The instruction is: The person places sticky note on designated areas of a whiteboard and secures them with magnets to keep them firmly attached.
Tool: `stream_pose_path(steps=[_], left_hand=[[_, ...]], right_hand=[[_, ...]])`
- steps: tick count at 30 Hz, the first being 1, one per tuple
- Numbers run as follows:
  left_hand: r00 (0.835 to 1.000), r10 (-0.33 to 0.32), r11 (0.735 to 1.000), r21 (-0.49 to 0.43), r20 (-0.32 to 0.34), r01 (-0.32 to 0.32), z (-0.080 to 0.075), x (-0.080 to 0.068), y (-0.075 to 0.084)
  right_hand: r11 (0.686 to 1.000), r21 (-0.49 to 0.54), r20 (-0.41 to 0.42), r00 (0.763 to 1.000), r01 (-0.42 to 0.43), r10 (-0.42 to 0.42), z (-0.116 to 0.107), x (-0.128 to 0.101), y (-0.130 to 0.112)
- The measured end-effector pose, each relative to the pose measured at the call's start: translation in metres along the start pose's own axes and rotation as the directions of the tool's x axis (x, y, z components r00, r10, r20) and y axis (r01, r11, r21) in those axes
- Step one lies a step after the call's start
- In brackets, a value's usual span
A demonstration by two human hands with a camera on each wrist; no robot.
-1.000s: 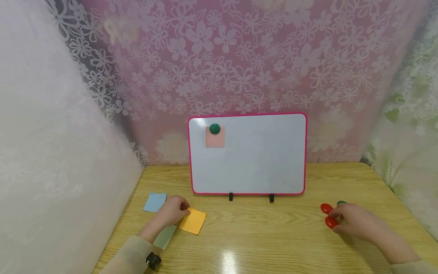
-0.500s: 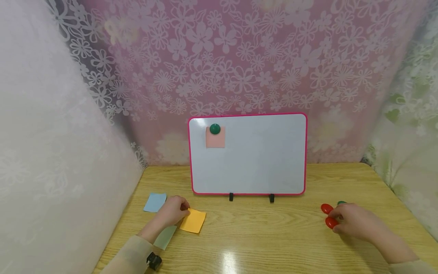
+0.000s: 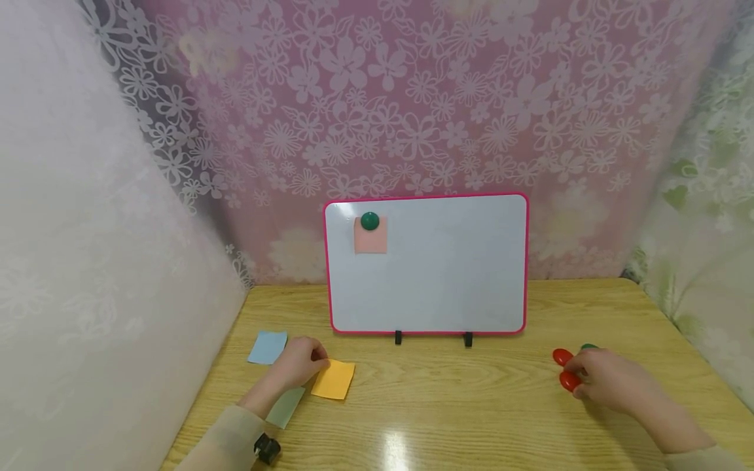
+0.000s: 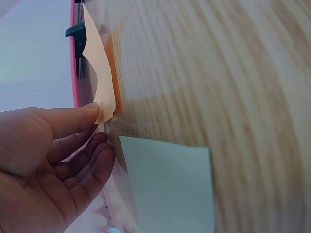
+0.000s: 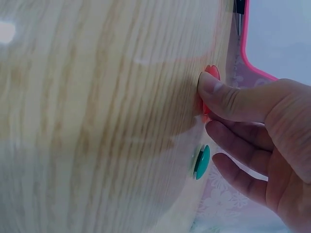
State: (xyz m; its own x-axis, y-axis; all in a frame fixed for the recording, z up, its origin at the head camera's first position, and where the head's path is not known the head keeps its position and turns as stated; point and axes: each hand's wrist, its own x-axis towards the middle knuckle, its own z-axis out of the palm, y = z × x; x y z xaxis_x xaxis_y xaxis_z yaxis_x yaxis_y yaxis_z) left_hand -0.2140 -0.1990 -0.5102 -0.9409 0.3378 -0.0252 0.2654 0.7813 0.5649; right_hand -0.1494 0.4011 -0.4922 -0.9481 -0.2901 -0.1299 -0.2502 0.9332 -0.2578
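My left hand [image 3: 297,362] pinches the corner of an orange sticky note [image 3: 334,379] between thumb and fingertips. In the left wrist view the note [image 4: 100,73] curves up from the table. A pale green note [image 3: 285,407] lies partly under the left forearm, and a light blue note [image 3: 268,347] lies beyond the wrist. On the right, my right hand [image 3: 612,379] grips the nearer red round magnet [image 3: 569,381] with thumb and finger. A second red magnet [image 3: 562,356] lies just behind it. The green magnet [image 5: 202,162] is beside the fingers, partly hidden in the head view.
A pink-framed whiteboard [image 3: 453,268] stands on black feet [image 3: 468,339] at the back of the wooden table [image 3: 448,405]. On its upper left, a green magnet [image 3: 370,221] holds a pink note [image 3: 371,242]. Floral curtains [image 3: 412,118] surround the table.
The orange note has turned slightly and shifted a little to the right, its near edge rising in view. Both hands stay almost where they were.
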Motion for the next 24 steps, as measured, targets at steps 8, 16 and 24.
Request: stream_pose_path(steps=[8,16,24], left_hand=[[1.000,-0.004,1.000,-0.008,-0.010,0.004,-0.0014,-0.0017,0.0006],[1.000,0.001,1.000,-0.018,-0.005,-0.002,-0.0015,-0.0020,-0.0015],[1.000,0.005,0.999,-0.045,-0.017,-0.005,-0.0007,-0.0009,-0.0075]], right_hand=[[1.000,-0.024,-0.003,1.000,-0.008,0.008,0.0024,-0.0003,-0.0017],[1.000,-0.013,0.001,1.000,-0.027,0.027,0.0023,-0.0017,-0.0039],[1.000,0.018,0.007,1.000,0.000,0.000,0.0003,-0.0011,-0.0003]])
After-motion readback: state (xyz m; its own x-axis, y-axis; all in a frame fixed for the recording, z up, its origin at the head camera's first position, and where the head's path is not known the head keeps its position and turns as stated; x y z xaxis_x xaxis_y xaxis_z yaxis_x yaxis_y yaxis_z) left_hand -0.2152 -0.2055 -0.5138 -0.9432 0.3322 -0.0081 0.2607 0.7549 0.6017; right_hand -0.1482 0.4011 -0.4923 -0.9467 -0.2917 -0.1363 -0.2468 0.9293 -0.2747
